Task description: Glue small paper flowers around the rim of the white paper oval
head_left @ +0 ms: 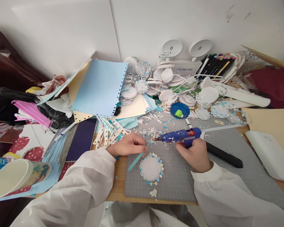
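Gripping a blue glue gun (174, 136) by its handle, the right hand (196, 155) sits at two o'clock from the white disc (151, 168), with the nozzle aimed toward nine o'clock. The left hand (132, 144), at ten o'clock from the disc, has its fingers drawn narrow around the upper end of a thin blue-green strip (135, 162), whose free end points to about seven o'clock. The disc lies flat on the grey mat (175, 186), apart from the glue gun, with small stars round its rim and a loose cream piece (153, 193) at six o'clock. It looks light, probably card, stiff enough to lift flat but easy to bend; its starry border seems the fragile part, so the plain middle or a finger slipped underneath would be the safer hold. The glue gun looks bulkier and front-heavy, best held by the handle, well behind a tip that may be hot. The strip seems light and slim, perhaps slippery, and suits a pinch
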A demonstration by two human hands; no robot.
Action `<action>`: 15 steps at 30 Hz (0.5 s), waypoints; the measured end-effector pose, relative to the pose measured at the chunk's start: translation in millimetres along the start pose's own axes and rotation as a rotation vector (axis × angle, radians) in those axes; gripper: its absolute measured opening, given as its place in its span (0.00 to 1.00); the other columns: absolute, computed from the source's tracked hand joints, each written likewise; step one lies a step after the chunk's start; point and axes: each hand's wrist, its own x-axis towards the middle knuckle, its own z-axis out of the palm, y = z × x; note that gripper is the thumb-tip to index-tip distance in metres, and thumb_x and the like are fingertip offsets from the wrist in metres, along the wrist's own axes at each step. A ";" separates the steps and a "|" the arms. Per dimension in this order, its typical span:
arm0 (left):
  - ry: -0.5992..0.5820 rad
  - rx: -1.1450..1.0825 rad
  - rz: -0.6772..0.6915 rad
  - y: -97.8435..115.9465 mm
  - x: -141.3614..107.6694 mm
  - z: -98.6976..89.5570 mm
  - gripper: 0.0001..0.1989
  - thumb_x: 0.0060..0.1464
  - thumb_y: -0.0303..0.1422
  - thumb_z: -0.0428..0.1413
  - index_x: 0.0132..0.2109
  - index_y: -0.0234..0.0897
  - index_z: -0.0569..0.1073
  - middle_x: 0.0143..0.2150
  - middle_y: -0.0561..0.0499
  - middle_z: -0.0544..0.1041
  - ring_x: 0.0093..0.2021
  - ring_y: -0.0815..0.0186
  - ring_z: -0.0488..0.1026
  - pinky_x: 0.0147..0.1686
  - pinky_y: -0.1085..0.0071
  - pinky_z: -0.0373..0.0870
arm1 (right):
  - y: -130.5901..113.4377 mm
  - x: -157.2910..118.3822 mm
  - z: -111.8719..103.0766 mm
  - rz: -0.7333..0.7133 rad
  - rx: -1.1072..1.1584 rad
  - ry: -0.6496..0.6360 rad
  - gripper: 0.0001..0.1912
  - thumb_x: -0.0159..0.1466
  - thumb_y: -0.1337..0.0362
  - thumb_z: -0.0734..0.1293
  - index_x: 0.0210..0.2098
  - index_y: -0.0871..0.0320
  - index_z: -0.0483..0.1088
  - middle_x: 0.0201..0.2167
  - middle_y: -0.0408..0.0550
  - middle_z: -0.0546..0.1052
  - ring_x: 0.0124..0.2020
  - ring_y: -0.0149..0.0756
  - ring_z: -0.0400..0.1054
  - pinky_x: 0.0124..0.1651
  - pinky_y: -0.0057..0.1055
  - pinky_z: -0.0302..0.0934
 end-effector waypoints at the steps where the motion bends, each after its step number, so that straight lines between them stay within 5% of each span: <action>1: 0.001 0.001 0.001 0.1 0.1 0.0 0.15 0.52 0.35 0.53 0.23 0.28 0.72 0.16 0.57 0.56 0.19 0.75 0.52 0.20 0.76 0.48 | 0.4 -0.1 -0.1 -0.009 -0.004 -0.001 0.17 0.47 0.62 0.62 0.10 0.54 0.48 0.07 0.37 0.53 0.12 0.25 0.49 0.17 0.26 0.48; 15: 0.000 -0.009 0.016 -0.6 0.7 0.6 0.15 0.52 0.33 0.53 0.23 0.28 0.73 0.16 0.58 0.55 0.18 0.75 0.51 0.20 0.75 0.48 | 5.1 -2.1 0.9 -0.038 -0.024 -0.012 0.18 0.48 0.63 0.62 0.10 0.54 0.50 0.07 0.37 0.55 0.12 0.26 0.51 0.19 0.26 0.50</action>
